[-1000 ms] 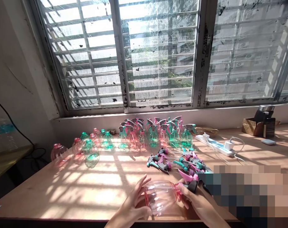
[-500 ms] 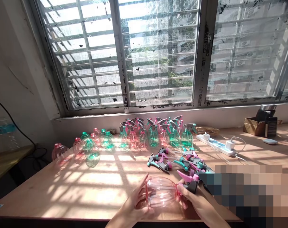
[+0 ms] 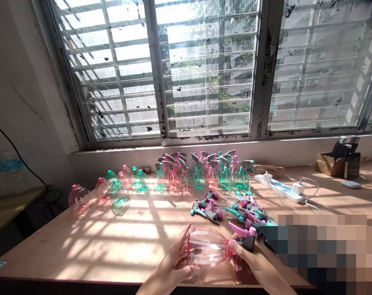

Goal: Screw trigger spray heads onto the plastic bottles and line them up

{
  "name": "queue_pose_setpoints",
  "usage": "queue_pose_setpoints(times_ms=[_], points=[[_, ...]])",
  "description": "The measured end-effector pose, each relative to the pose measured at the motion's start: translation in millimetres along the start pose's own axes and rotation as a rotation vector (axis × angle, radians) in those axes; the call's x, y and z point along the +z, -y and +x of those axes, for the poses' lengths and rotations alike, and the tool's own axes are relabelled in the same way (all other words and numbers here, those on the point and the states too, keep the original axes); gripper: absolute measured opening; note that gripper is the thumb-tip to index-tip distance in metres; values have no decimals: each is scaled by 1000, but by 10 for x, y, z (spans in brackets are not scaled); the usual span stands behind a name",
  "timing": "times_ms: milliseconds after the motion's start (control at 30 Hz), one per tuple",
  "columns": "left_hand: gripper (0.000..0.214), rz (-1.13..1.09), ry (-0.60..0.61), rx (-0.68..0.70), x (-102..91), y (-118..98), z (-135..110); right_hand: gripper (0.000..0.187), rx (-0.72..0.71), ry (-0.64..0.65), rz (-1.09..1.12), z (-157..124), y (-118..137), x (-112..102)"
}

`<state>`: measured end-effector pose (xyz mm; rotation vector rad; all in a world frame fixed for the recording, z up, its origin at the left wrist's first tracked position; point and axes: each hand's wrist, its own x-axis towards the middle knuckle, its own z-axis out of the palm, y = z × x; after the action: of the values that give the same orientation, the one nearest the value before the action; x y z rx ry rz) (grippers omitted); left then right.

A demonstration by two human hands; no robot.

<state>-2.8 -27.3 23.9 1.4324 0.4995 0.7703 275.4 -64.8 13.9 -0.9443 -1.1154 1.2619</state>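
Observation:
A clear pink spray bottle (image 3: 207, 249) lies on its side near the front edge of the wooden table (image 3: 112, 241). My left hand (image 3: 173, 266) curls round its base end. My right hand (image 3: 250, 260) grips its neck, where a pink and grey trigger spray head (image 3: 244, 235) sits. A pile of loose pink and teal trigger heads (image 3: 231, 209) lies just beyond. Behind it stand several bottles with heads fitted (image 3: 201, 172). Left of those are several bottles without heads (image 3: 118, 190), pink and green.
A white power strip (image 3: 280, 188) with a plugged charger and cable lies at the back right. A cardboard box (image 3: 336, 164) and a small white case (image 3: 350, 184) sit further right. A blurred patch covers the lower right. A barred window runs behind.
The bottle has been tipped and turned slightly in my hands, its base now a little higher. The view has shifted a little to the left.

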Motion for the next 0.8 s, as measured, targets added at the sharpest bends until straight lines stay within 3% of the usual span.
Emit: queue_pose_setpoints(times_ms=[300,500,800], points=[[79,2,-14,-14,-6,-12,-28,45,44,-11,-181,-16,-20,-40],[98,17,-43,-48,13,-33,-13,42,59,9,-76,-2,-49,-52],[94,-25,-99,-24,23,-30,25,42,11,43,-94,-34,34,-5]])
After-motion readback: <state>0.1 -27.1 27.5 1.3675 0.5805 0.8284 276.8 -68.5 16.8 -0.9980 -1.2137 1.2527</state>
